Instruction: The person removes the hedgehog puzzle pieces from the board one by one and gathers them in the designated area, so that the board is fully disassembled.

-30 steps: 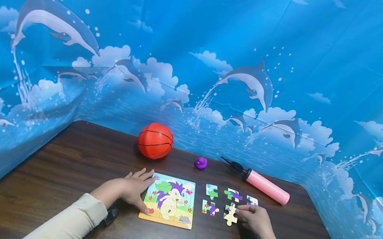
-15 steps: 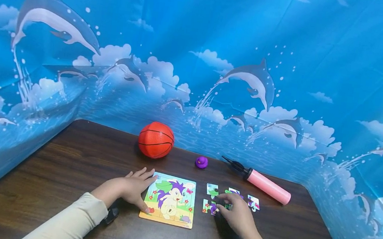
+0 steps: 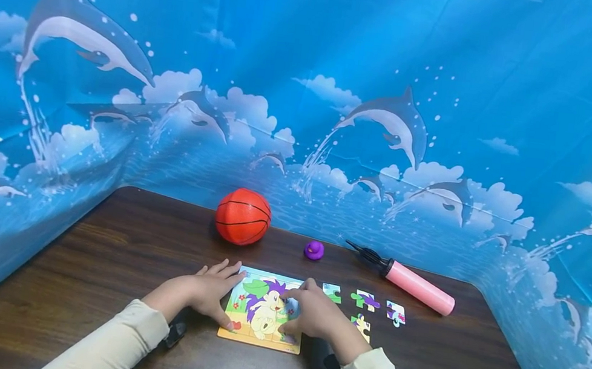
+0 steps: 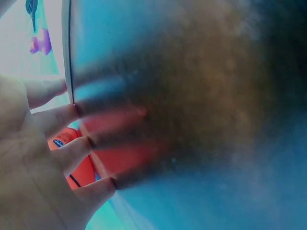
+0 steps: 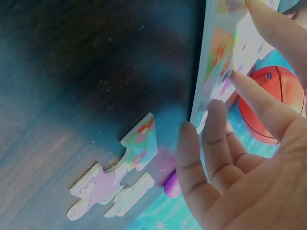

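Note:
The puzzle board (image 3: 250, 342), printed with a purple-spined hedgehog, lies flat on the dark wooden table. Along its left side rests my left hand (image 3: 201, 293), fingers spread and thumb near the lower corner; the left wrist view shows the same left hand (image 4: 36, 148) with several fingertips down. My right hand (image 3: 314, 311) is over the board's right part. In the right wrist view its thumb and index fingertip touch the picture, set apart around some red flowers. A loose flowered puzzle piece (image 5: 112, 177) lies below that hand and is hidden in the head view.
Right of the board lie other loose pieces: a leaf piece (image 3: 332, 293), a purple-and-green piece (image 3: 367, 301), a butterfly piece (image 3: 396, 313) and a cream piece (image 3: 362, 325). Behind stand a red ball (image 3: 243, 216), a purple rubber duck (image 3: 313, 250) and a pink hand pump (image 3: 420, 287).
My right hand has moved left from the cream piece, passing over the loose pieces, onto the board's right part. The cream piece lies on the table. My left hand has stayed put.

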`<state>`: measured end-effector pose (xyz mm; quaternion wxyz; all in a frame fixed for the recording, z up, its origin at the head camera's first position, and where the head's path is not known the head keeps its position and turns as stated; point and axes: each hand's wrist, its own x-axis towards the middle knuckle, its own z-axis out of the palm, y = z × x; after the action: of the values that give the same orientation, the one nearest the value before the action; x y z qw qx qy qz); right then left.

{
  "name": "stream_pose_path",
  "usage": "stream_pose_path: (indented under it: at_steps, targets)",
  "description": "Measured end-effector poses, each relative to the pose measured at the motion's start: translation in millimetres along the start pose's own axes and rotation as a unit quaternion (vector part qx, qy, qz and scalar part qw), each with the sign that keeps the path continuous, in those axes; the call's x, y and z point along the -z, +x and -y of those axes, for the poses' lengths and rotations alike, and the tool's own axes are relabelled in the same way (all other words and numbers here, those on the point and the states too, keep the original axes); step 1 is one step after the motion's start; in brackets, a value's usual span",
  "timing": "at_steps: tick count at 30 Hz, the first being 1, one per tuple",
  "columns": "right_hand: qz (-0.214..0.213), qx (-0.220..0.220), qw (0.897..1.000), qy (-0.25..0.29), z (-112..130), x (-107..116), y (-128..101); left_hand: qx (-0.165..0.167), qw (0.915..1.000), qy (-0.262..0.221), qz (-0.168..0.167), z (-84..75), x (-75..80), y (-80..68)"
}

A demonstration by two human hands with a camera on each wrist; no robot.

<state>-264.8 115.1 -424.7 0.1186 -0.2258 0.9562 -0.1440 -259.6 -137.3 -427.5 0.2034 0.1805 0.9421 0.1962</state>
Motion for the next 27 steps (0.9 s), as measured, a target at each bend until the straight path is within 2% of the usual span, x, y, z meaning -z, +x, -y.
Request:
stream_pose_path:
  at_steps: [4, 12, 16, 19, 21, 23, 25, 27]
  targets:
    - [-0.008, 0.005, 1.000, 0.000, -1, 0, 3, 0.005, 1.0000, 0.001, -0.005, 0.5, -1.4, -0.3]
    - [-0.031, 0.010, 0.999, 0.039, -1, -5, 0, 0.004, 1.0000, 0.005, -0.002, 1.5, -2.9, 0.9]
    - [-0.035, 0.020, 0.995, 0.092, -3, -6, -4, 0.008, 0.9999, 0.010, -0.002, 0.8, -2.4, 2.0]
    - [-0.040, 0.018, 0.988, 0.146, -7, -6, -6, 0.009, 0.9999, 0.008, -0.001, 0.9, -2.5, 2.5]
    - [-0.048, 0.010, 0.980, 0.193, -12, -6, -7, 0.009, 0.9999, 0.006, -0.001, 0.7, -2.5, 2.5]
    - [-0.052, -0.013, 0.965, 0.255, -17, -6, -7, 0.009, 0.9999, 0.004, 0.000, 0.8, -2.7, 2.6]
    - [-0.062, -0.045, 0.945, 0.318, -23, -5, -8, 0.009, 0.9999, 0.004, 0.001, 1.0, -2.8, 2.6]
    - [-0.069, -0.082, 0.919, 0.379, -30, -3, -11, 0.007, 1.0000, 0.004, 0.002, 1.3, -2.0, 2.2]
